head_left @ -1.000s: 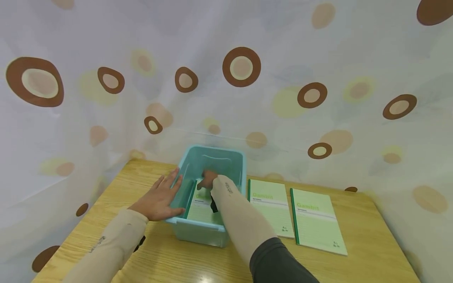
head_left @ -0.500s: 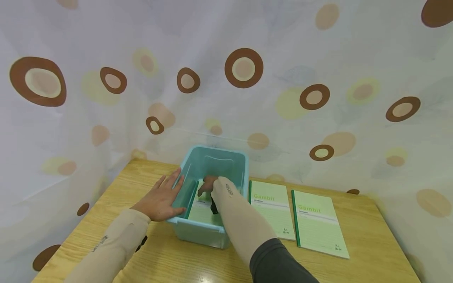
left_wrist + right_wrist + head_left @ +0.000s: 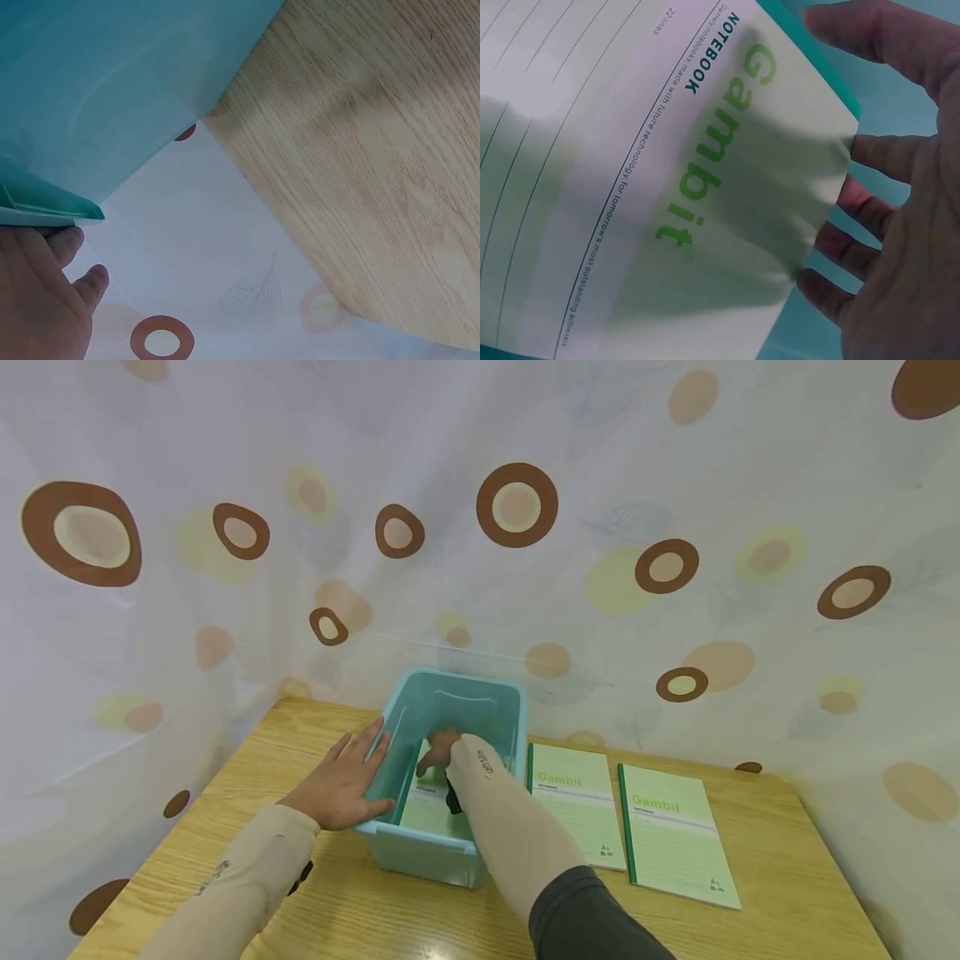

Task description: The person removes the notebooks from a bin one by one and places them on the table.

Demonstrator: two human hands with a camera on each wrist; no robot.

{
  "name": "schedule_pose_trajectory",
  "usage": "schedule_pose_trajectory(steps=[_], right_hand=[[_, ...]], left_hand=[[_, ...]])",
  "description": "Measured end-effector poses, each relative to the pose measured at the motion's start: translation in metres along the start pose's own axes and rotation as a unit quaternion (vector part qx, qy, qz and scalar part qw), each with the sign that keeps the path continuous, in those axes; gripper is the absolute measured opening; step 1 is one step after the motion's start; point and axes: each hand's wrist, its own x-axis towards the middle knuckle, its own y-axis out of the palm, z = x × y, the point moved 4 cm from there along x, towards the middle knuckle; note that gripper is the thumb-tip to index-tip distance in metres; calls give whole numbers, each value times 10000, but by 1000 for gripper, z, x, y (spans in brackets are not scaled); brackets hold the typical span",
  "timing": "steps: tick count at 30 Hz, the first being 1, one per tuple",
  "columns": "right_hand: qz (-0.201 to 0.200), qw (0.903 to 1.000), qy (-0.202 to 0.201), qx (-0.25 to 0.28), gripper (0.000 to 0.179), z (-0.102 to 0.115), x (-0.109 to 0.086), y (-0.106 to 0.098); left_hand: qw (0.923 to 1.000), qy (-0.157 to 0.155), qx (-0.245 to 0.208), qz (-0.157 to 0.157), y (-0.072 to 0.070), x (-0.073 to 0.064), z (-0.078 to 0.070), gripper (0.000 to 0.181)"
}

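A light blue plastic bin (image 3: 423, 858) stands on the table, and a pale green notebook (image 3: 431, 814) with a dark green spine lies flat inside it. My left hand (image 3: 336, 792) rests on the bin's left rim with its fingers spread and fairly straight. Reaching down into the bin, my right hand (image 3: 438, 752) is at the notebook's far end. In the right wrist view its fingertips (image 3: 821, 292) touch the notebook's top edge, while the thumb (image 3: 855, 30) lies by the green spine. The right forearm hides part of the notebook in the head view.
Two similar notebooks lie side by side right of the bin: a nearer one (image 3: 573, 802) and one farther right (image 3: 675, 835). The wooden table (image 3: 322, 910) meets a white curtain (image 3: 585, 435) with brown ring patterns along its back and sides.
The head view has turned slightly. Inside the bin the notebook has shifted a little, with my right hand at its far end. My left hand keeps its place on the rim.
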Motion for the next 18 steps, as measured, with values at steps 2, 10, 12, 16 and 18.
schedule_pose_trajectory(steps=[2, 10, 12, 16, 18], right_hand=[[-100, 9999, 43, -105, 79, 0, 0, -1], [-180, 9993, -34, 333, 84, 5, -5, -2], [-223, 9996, 0, 188, 84, 8, -7, -3], [-343, 9987, 57, -361, 90, 10, -6, -3], [-392, 9979, 83, -516, 94, 10, -4, -1]], left_hand=[[10000, 0, -12, 10, 0, 0, 0, 84], [10000, 2, 27, 0, 1, 0, 1, 84], [10000, 14, 13, -10, 1, 0, 1, 83], [10000, 14, -20, 1, 1, 0, 1, 83], [10000, 9, -26, 4, 1, 0, 0, 83]])
